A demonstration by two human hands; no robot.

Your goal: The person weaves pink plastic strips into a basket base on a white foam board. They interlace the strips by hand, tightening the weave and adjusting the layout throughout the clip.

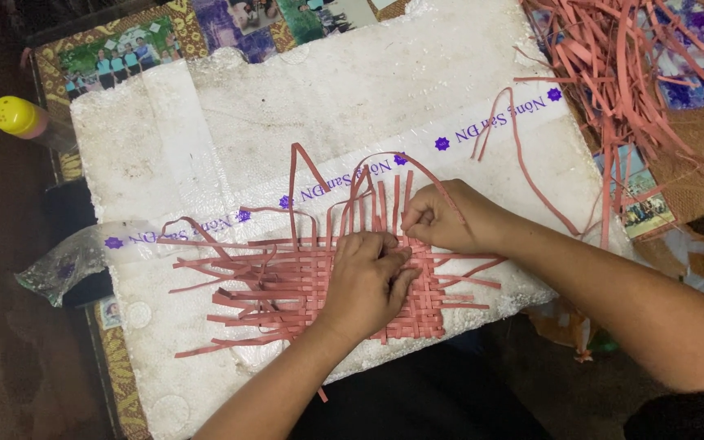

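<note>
A flat woven mat of pink strips (287, 285) lies on a white foam board (303, 106), with loose strip ends sticking out on all sides. My left hand (364, 281) lies on the mat's middle, its fingertips pinching a strip at the weave's upper edge. My right hand (442, 216) is just beyond it at the mat's top right corner, thumb and finger closed on one long pink strip (417, 167) that arches up and over to the left.
A heap of loose pink strips (637, 73) covers the top right. A yellow-capped bottle (22, 121) lies at the left, a crumpled clear plastic bag (63, 265) below it. Printed photo sheets (124, 53) lie under the board.
</note>
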